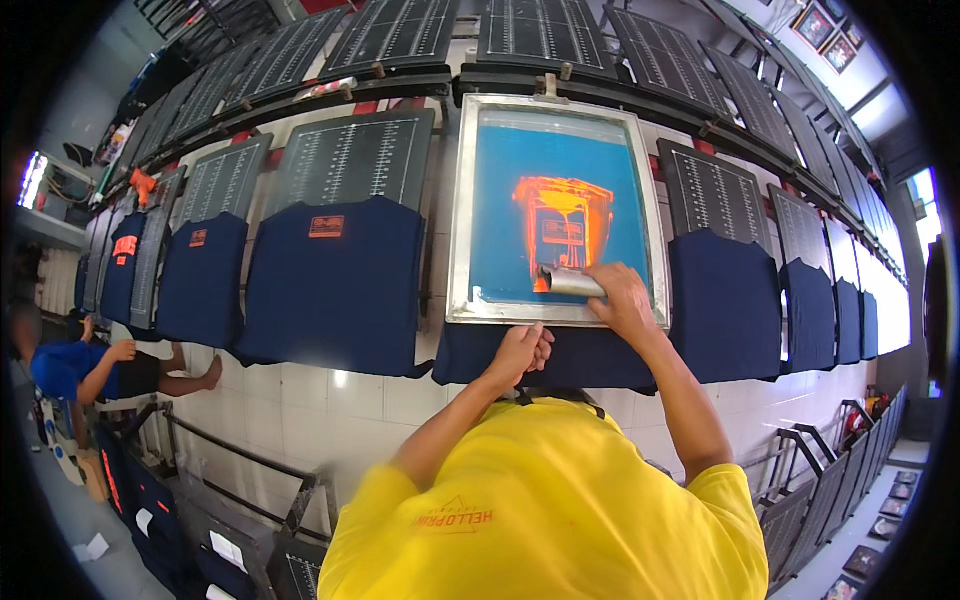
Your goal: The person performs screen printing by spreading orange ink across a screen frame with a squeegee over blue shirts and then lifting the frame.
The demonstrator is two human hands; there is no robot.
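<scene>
A screen-printing frame (pixel 457 230) with a pale metal rim and blue mesh (pixel 500 150) lies over a dark navy T-shirt (pixel 470 350). Orange ink (pixel 600 215) is smeared around the small rectangular design in its middle. My right hand (pixel 625 300) is closed on the right end of a silver metal squeegee (pixel 572 282), low on the mesh, its left end at the ink's lower edge. Just below the frame's near rim, my left hand (pixel 522 352) is curled into a fist over the shirt, with nothing visible in it.
Navy shirts (pixel 335 285) with small orange prints lie on black ruled boards (pixel 355 155) to the left. More unprinted-looking shirts (pixel 722 305) lie to the right. A second row of boards (pixel 545 35) runs behind. Far left sits a person in blue (pixel 65 370). Dark racks (pixel 240 455) stand behind me.
</scene>
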